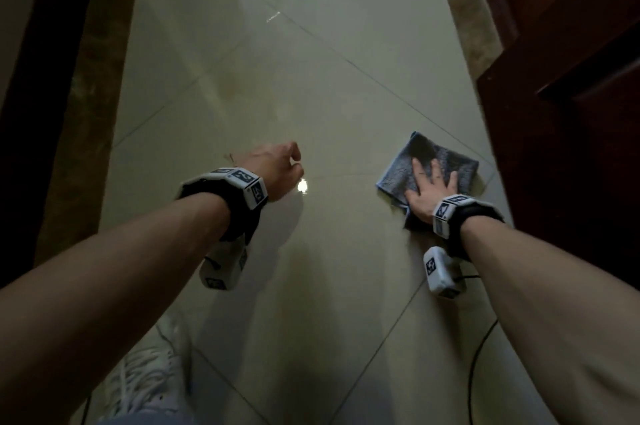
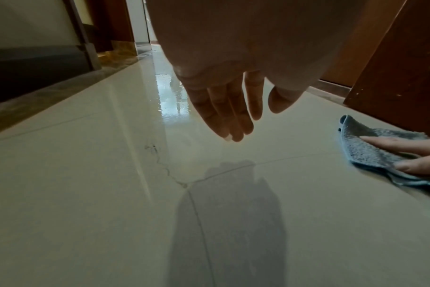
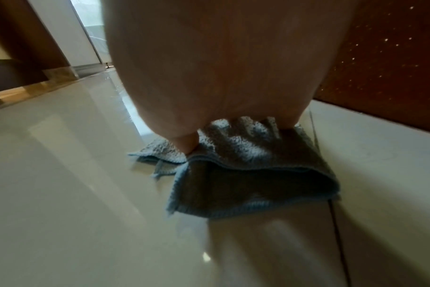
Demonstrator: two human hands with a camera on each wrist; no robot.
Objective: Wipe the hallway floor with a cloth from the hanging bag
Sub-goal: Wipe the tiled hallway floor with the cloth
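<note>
Lying flat under right hand: cloth.

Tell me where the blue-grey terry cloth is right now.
The blue-grey terry cloth lies flat on the cream tiled floor at the head view's right, pressed under the right hand, beside the dark wooden door.

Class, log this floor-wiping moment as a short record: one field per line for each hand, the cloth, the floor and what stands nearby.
right hand: flat, fingers spread, pressing the cloth
left hand: above the floor, holding nothing
cloth: blue-grey, folded, on the floor beside the door
floor: glossy pale tiles, wet sheen farther down
door: dark wood, on the right
</note>
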